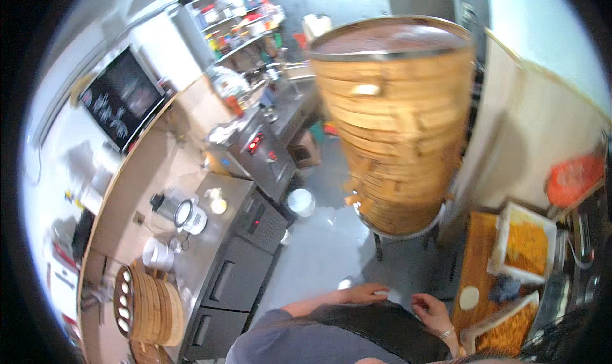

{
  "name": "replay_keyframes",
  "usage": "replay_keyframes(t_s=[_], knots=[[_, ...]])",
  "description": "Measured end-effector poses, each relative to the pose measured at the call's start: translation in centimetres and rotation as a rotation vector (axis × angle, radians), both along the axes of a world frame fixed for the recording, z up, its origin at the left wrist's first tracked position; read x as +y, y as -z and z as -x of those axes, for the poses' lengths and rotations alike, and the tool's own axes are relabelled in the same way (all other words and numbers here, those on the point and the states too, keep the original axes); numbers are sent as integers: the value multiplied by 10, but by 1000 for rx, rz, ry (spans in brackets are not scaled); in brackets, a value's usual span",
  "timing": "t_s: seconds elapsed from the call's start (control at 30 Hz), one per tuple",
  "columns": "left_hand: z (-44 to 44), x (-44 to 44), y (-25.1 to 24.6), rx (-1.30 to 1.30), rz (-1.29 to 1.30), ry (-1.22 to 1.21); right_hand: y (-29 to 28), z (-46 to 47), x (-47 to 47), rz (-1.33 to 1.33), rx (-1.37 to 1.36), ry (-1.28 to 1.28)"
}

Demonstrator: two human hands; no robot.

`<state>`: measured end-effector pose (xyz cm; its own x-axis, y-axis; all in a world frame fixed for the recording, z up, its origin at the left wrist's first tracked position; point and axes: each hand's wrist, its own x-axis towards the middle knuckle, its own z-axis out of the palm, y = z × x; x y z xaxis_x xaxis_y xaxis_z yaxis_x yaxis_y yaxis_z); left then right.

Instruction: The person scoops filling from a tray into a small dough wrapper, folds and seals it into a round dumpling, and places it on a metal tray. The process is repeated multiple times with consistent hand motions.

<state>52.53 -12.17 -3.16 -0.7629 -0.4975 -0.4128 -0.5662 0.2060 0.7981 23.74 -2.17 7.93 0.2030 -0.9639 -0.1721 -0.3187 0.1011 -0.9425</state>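
My left hand (366, 293) is held over the front of my dark apron, fingers reaching to the right, with nothing visible in it. A short gap away, my right hand (430, 310) hangs with loosely curled fingers and seems to hold nothing; a bracelet circles its wrist. Beyond both hands rises a tall stack of bamboo steamers (399, 125) with a metal-rimmed top, apart from either hand. The wooden board (478, 249) lies just to the right of my right hand, and a pale round dough wrapper (469, 298) rests on it.
Two trays of orange-brown filling (526, 247) (509, 328) stand at the right. Along the left runs a steel counter (210, 249) with a white rice cooker (191, 216) and a stack of steamers (150, 309). A white bucket (301, 202) sits on the grey floor (311, 249).
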Motion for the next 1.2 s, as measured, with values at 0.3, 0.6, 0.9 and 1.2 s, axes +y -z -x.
replay_keyframes(t_s=[0.3, 0.6, 0.9, 1.2], knots=[[-293, -45, 23, 107, -285, -536, -28, -311, -216, 148, 276, -547], [-489, -59, 45, -19, -149, -1152, -39, -534, -381, 438, 341, -865], [-601, -88, 100, 102, -6, -1903, -97, -721, -642, 721, 128, -1033], [-653, -221, 51, 76, 5, -2306, -129, -992, -919, 966, 206, -988]])
